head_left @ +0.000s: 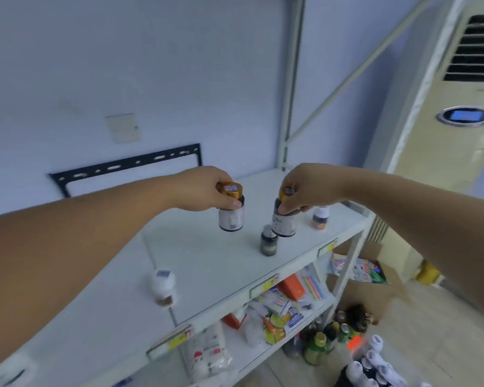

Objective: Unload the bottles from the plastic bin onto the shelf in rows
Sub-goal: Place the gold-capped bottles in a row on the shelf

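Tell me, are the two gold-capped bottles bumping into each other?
Apart. The head view shows bare white shelf between the left hand's bottle and the right hand's bottle.

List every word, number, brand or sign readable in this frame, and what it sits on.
None can be read.
Gold-capped bottle in the left hand: label and cap sticker blurred.
Second gold-capped bottle in the right hand: label blurred.
Shelf-edge tags: blurred.
Air conditioner display: unreadable.
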Tool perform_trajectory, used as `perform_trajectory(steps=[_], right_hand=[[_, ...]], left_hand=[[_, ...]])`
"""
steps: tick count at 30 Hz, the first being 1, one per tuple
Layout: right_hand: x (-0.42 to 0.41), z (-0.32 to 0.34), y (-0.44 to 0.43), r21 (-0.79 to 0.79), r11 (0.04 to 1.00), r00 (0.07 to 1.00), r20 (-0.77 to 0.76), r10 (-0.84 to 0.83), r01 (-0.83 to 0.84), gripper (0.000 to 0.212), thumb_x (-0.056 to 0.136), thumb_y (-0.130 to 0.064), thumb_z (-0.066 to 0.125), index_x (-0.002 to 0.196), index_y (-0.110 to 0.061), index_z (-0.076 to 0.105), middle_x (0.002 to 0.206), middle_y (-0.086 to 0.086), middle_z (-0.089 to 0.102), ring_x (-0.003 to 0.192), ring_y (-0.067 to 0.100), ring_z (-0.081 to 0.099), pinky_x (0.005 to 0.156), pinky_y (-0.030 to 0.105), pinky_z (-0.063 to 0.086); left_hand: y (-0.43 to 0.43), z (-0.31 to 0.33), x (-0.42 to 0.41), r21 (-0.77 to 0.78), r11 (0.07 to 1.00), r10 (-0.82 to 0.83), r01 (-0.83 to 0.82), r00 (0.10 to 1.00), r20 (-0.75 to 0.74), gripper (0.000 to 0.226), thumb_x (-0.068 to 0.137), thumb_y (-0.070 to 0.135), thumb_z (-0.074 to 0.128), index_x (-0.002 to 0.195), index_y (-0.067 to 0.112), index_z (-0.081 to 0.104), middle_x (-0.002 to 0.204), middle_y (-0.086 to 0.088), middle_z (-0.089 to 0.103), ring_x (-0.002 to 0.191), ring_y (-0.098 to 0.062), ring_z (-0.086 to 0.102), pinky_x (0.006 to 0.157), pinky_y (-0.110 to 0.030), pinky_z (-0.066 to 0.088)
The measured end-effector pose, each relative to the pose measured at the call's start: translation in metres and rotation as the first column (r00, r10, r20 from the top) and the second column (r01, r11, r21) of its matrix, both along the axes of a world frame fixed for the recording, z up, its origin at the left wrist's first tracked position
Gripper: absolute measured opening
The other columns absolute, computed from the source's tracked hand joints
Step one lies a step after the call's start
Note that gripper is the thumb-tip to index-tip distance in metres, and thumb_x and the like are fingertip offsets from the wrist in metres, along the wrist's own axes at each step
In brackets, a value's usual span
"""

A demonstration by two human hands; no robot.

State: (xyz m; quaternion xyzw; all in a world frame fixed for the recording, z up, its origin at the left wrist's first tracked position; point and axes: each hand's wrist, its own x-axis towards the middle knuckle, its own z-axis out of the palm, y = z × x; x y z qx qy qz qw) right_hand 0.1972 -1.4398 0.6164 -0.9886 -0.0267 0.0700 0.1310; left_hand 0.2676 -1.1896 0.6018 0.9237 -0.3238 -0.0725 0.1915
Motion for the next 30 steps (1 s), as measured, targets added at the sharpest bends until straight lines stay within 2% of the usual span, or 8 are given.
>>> perform_trajectory(steps=[3,5,8,11,16,21,26,30], right_hand=[[-0.001,0.002,0.062,0.015,0.993,0.993,-0.002,0.115,-0.115,0.024,0.071,-0.052,0.075,0.070,-0.029,0.066,0.069,-0.012,0.071,0.055,0.000,0.068,0.055,0.018,0.044],[0.002,0.008,0.104,0.015,0.983,0.983,0.000,0.185,-0.185,0.025,0.073,-0.049,0.075,0.061,-0.031,0.063,0.071,-0.011,0.069,0.060,0.004,0.070,0.057,0.020,0.047],[0.009,0.017,0.168,-0.009,0.959,0.959,0.021,0.282,-0.282,0.025,0.079,-0.047,0.072,0.069,-0.026,0.064,0.081,-0.006,0.071,0.071,0.010,0.073,0.067,0.028,0.057],[0.021,0.022,0.234,-0.031,0.936,0.935,0.032,0.353,-0.352,0.024,0.080,-0.048,0.068,0.071,-0.027,0.064,0.081,-0.007,0.072,0.072,0.010,0.072,0.072,0.032,0.056],[0.051,0.017,0.349,0.001,0.919,0.918,0.038,0.394,-0.395,0.028,0.082,-0.046,0.064,0.079,-0.019,0.064,0.078,-0.006,0.074,0.068,0.008,0.073,0.072,0.033,0.055],[0.084,-0.001,0.473,0.049,0.899,0.900,0.053,0.433,-0.435,0.026,0.085,-0.039,0.061,0.074,-0.016,0.057,0.064,-0.004,0.072,0.052,0.006,0.068,0.054,0.023,0.043],[0.115,-0.025,0.573,0.031,0.863,0.864,0.022,0.503,-0.504,0.025,0.083,-0.035,0.060,0.078,-0.010,0.059,0.064,0.004,0.071,0.049,0.013,0.065,0.051,0.022,0.044],[0.147,-0.045,0.632,0.009,0.827,0.827,0.023,0.562,-0.562,0.028,0.081,-0.032,0.064,0.078,-0.006,0.057,0.067,0.002,0.065,0.059,0.019,0.058,0.061,0.029,0.043]], left_hand=[[0.066,0.010,-0.016,0.006,0.996,0.091,-0.091,0.996,-0.001,0.028,0.079,0.052,0.075,0.096,0.031,0.070,0.088,0.009,0.069,0.079,-0.011,0.064,0.065,-0.025,0.047],[0.110,0.016,-0.025,0.004,0.989,0.149,-0.149,0.989,0.024,0.028,0.080,0.054,0.074,0.096,0.032,0.070,0.091,0.009,0.070,0.082,-0.011,0.065,0.071,-0.029,0.051],[0.173,0.021,-0.037,0.004,0.973,0.232,-0.232,0.972,0.042,0.030,0.080,0.055,0.073,0.098,0.031,0.070,0.095,0.008,0.070,0.086,-0.013,0.066,0.078,-0.033,0.053],[0.240,0.024,-0.042,0.014,0.952,0.304,-0.305,0.951,0.050,0.034,0.081,0.051,0.074,0.105,0.027,0.069,0.101,0.005,0.070,0.093,-0.016,0.065,0.085,-0.037,0.054],[0.358,0.023,-0.040,-0.002,0.917,0.397,-0.398,0.915,0.066,0.033,0.082,0.046,0.075,0.105,0.023,0.070,0.103,0.001,0.070,0.096,-0.019,0.065,0.087,-0.038,0.050],[0.480,0.012,-0.035,0.014,0.872,0.487,-0.489,0.871,0.070,0.036,0.081,0.045,0.076,0.103,0.018,0.071,0.105,-0.008,0.070,0.097,-0.026,0.065,0.089,-0.045,0.050],[0.568,-0.013,-0.025,-0.013,0.800,0.600,-0.600,0.800,0.014,0.037,0.079,0.046,0.076,0.104,0.020,0.071,0.103,-0.001,0.070,0.094,-0.018,0.065,0.079,-0.034,0.050],[0.606,-0.050,-0.010,-0.055,0.742,0.667,-0.668,0.744,-0.035,0.041,0.079,0.044,0.077,0.110,0.020,0.070,0.107,0.000,0.069,0.095,-0.018,0.065,0.083,-0.036,0.052]])
